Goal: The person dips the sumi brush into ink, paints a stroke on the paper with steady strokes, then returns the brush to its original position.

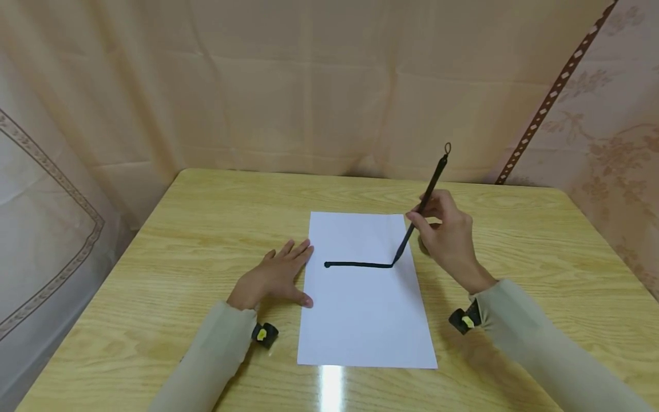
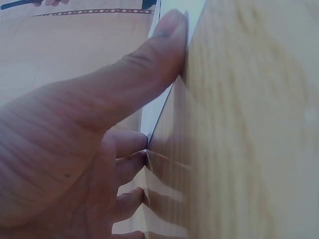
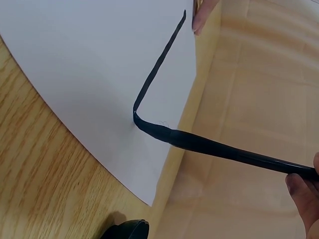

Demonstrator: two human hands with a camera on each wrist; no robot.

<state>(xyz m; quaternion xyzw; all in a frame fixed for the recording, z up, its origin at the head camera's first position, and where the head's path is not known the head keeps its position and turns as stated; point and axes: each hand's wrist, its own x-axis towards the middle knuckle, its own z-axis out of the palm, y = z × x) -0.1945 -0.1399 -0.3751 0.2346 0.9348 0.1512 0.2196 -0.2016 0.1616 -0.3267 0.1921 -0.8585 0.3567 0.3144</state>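
Observation:
A white sheet of paper (image 1: 365, 326) lies on the table with one black ink stroke (image 1: 360, 264) running across its upper half. My right hand (image 1: 450, 234) pinches a black ink brush (image 1: 429, 186) by its shaft, thumb against fingers. The brush leans up to the right, and its bent wet tip (image 3: 142, 123) touches the paper at the stroke's right end. On the paper's left edge rests my left hand (image 1: 280, 276), fingers spread flat and thumb (image 2: 164, 40) on the sheet. A small loop tops the brush.
The sheet lies on a yellow wood-grain table (image 1: 206, 212), with a cream curtain (image 1: 309, 86) hanging behind its far edge. A black rounded object (image 3: 127, 230) stands beside the paper, partly cut off in the right wrist view. Each wrist wears a small black camera (image 1: 265, 335).

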